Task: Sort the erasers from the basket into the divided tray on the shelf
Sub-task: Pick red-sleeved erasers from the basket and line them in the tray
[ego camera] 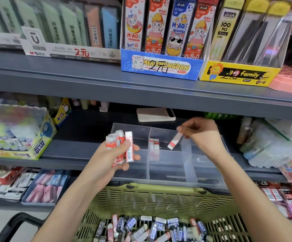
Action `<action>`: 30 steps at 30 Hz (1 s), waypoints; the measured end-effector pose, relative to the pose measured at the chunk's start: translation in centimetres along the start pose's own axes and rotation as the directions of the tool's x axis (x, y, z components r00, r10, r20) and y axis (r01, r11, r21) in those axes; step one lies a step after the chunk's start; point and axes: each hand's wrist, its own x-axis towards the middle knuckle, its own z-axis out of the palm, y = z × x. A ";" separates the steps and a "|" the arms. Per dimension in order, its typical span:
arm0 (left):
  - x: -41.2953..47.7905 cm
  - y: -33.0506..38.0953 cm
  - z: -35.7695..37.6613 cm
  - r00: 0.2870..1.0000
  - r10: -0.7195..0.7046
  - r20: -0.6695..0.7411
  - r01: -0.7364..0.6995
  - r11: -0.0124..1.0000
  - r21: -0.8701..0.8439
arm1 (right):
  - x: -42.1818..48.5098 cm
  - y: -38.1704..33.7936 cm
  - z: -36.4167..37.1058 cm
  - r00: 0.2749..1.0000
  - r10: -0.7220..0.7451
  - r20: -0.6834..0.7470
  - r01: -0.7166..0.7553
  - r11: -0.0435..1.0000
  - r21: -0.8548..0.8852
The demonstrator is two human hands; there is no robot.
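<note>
Glue box (22, 137): far left on the shelf (82, 159), well apart from the tray.
Left hand (110, 159): raised in front of the tray's left end, fingers (136, 147) curled round a bunch of erasers, thumb laid across the front of it.
Bunch (122, 145): several red-and-white erasers held upright and pressed together, a barcode facing the camera.
Pair (154, 145): two red-and-white erasers on end, side by side and touching, in a middle compartment of the tray, just right of a divider.
Phone (155, 114): flat on the shelf behind the tray.
Basket (159, 188): green, slotted, below the shelf edge and in front of the tray.
Loose erasers (150, 227): heaped in the basket bottom, dark blue and red sleeves mixed.
Tray (188, 159): clear, divided, on the shelf between the two hands.
Eraser (175, 141): hanging tilted, red end down, above the tray; it seems to be over the back middle compartment, though the clear walls make that hard to read.
Right hand (202, 133): above the tray's right half, thumb and forefinger pinching the eraser's top end, the other fingers curled in.
</note>
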 end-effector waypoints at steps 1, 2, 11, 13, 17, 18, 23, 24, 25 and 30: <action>0.0 0.0 0.0 1.000 -0.001 0.001 0.001 1.000 0.004 | 0.1 0.6 0.2 1.000 0.018 0.024 -0.018 1.000 -0.013; 0.0 0.0 0.0 1.000 -0.002 -0.001 0.002 1.000 0.003 | 0.3 1.1 0.4 0.999 0.030 0.034 -0.029 0.999 -0.022; 0.0 0.0 0.0 1.000 0.004 -0.010 -0.004 1.000 0.019 | -0.5 2.1 0.6 0.999 0.050 0.008 -0.049 0.995 -0.086; 0.0 0.0 0.0 1.000 0.005 -0.011 -0.005 1.000 0.018 | -0.8 1.9 1.2 1.000 0.018 -0.022 -0.022 0.977 -0.212; -0.1 -0.1 -0.1 1.000 0.005 -0.019 -0.005 1.000 0.011 | -1.0 1.5 2.7 0.994 -0.044 -0.100 0.000 0.916 -0.402; -0.1 -0.1 -0.1 1.000 0.004 -0.020 -0.004 1.000 0.008 | -1.0 1.4 3.0 0.994 -0.051 -0.097 0.003 0.898 -0.440; -0.2 0.0 -0.1 1.000 -0.001 -0.024 0.002 1.000 0.013 | -0.6 0.3 4.1 0.979 0.132 0.153 0.006 0.738 -0.675; -0.2 0.0 -0.1 1.000 -0.001 -0.024 0.002 1.000 0.014 | -0.3 -0.2 4.1 0.956 0.198 0.217 0.015 0.704 -0.710; -0.2 0.0 -0.1 1.000 -0.002 -0.024 0.002 1.000 0.013 | 0.0 -0.5 4.1 0.927 0.259 0.272 0.022 0.685 -0.728; -0.1 0.3 0.1 1.000 -0.014 -0.023 0.014 1.000 0.002 | 1.1 -1.0 4.2 0.848 0.390 0.360 -0.035 0.718 -0.695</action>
